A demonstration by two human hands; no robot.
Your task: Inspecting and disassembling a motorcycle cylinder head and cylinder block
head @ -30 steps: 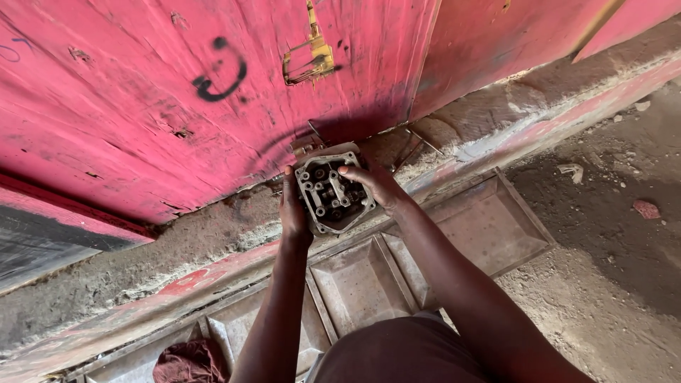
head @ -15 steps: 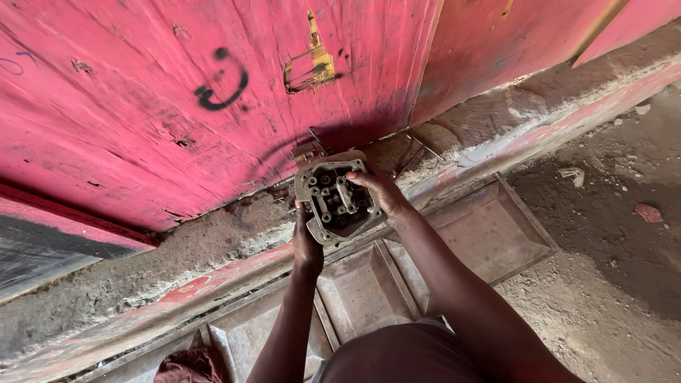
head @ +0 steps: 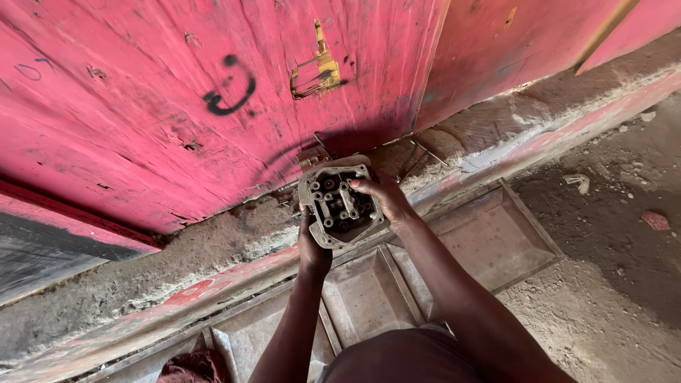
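Centre frame: grey metal engine part [head: 339,205] held up before the red door [head: 142,106]. Left hand [head: 312,248] grips its lower left edge, fingers wrapped under. Right hand [head: 384,198] clasps right side, fingers curled over rim. Metal tray [head: 496,241] below.

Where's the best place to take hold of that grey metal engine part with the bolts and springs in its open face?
Probably by the outer rim of the grey metal engine part, coming from its two opposite sides. The open face is crowded with bolts and springs, while the rim is plain and flat. The left hand and right hand hold it that way.
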